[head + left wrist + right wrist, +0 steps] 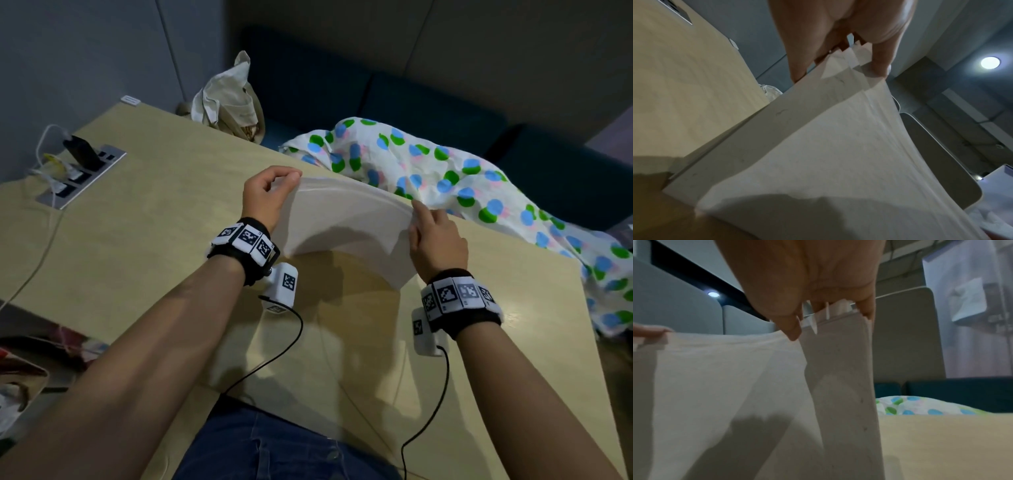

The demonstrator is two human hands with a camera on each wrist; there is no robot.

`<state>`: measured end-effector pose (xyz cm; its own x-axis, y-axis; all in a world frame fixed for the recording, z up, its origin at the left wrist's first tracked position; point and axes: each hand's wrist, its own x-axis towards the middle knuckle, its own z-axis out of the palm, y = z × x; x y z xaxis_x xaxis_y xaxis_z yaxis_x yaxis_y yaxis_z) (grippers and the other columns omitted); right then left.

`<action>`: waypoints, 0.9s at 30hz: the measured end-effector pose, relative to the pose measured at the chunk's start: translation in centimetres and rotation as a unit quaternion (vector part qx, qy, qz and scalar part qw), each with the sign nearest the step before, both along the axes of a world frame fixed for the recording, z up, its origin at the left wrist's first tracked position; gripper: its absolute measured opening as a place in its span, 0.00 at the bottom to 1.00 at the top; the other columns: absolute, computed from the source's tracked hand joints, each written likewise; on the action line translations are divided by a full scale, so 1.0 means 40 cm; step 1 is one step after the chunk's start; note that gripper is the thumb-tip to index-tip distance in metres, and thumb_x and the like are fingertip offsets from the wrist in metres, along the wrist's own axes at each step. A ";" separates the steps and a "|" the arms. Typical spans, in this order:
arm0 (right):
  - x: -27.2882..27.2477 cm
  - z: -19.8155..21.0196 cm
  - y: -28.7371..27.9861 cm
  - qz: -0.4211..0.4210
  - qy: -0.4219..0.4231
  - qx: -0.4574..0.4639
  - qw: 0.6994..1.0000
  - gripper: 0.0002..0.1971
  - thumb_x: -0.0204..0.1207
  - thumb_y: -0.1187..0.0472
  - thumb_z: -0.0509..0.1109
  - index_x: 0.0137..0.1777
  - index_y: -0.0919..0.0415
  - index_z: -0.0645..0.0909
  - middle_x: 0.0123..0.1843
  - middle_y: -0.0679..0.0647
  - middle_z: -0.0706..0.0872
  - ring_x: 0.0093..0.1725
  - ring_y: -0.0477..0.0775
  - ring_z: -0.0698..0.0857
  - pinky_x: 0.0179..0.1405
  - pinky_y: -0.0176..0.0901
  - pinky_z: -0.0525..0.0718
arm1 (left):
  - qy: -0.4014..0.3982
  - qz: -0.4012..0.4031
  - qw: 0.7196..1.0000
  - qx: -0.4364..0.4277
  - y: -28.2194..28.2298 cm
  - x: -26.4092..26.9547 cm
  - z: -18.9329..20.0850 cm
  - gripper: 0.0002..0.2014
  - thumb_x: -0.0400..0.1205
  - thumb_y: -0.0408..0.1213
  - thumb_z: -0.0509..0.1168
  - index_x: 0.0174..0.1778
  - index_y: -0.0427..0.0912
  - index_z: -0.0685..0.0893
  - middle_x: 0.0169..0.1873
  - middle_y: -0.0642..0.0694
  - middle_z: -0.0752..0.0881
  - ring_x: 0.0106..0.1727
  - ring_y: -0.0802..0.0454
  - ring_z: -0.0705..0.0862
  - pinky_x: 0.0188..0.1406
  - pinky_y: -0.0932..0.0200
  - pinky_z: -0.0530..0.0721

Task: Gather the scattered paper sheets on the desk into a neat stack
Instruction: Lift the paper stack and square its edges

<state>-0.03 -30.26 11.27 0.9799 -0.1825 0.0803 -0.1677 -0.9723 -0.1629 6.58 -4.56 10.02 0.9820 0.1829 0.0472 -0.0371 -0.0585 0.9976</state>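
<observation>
Left hand: thumb and curled fingers pinch the top left corner of the paper sheets. Sheet edges fan out unevenly at that corner, not flush. Right hand: fingertips clamp the opposite top corner, several staggered edges visible between them. The bundle stands upright and bowed between the two hands, its bottom edge apparently on the desk; contact is hard to confirm from the wrist views. Bare desk lies left of the sheets and toward the person. Just behind and right of the sheets, a dotted cloth overhangs the far desk edge, close to the right hand. Well left of the sheets: power strip with plugs. Behind-left, off the desk edge: canvas bag.
</observation>
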 end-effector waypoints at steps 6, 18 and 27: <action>0.011 -0.006 0.003 -0.044 0.075 -0.063 0.994 0.21 0.79 0.62 0.58 0.72 0.59 0.66 0.66 0.62 0.77 0.65 0.67 0.77 0.57 0.60 0.75 | 0.013 0.022 0.999 -0.040 0.020 0.012 -0.018 0.09 0.78 0.29 0.64 0.40 0.50 0.81 0.44 0.43 0.88 0.45 0.52 0.84 0.52 0.57 0.81; 0.026 -0.003 -0.037 -0.125 0.044 0.089 0.987 0.24 0.77 0.59 0.65 0.72 0.61 0.67 0.56 0.65 0.86 0.57 0.69 0.84 0.54 0.57 0.80 | 0.065 -0.026 0.998 0.001 0.029 0.020 -0.040 0.09 0.83 0.36 0.61 0.41 0.43 0.86 0.39 0.49 0.86 0.46 0.51 0.80 0.48 0.60 0.77; 0.029 -0.018 -0.058 -0.148 -0.025 0.215 0.965 0.19 0.76 0.59 0.70 0.66 0.61 0.76 0.61 0.66 0.84 0.61 0.67 0.82 0.56 0.51 0.79 | 0.115 0.013 0.990 0.078 0.017 0.050 -0.012 0.08 0.80 0.39 0.64 0.35 0.47 0.79 0.38 0.51 0.82 0.47 0.49 0.79 0.49 0.60 0.74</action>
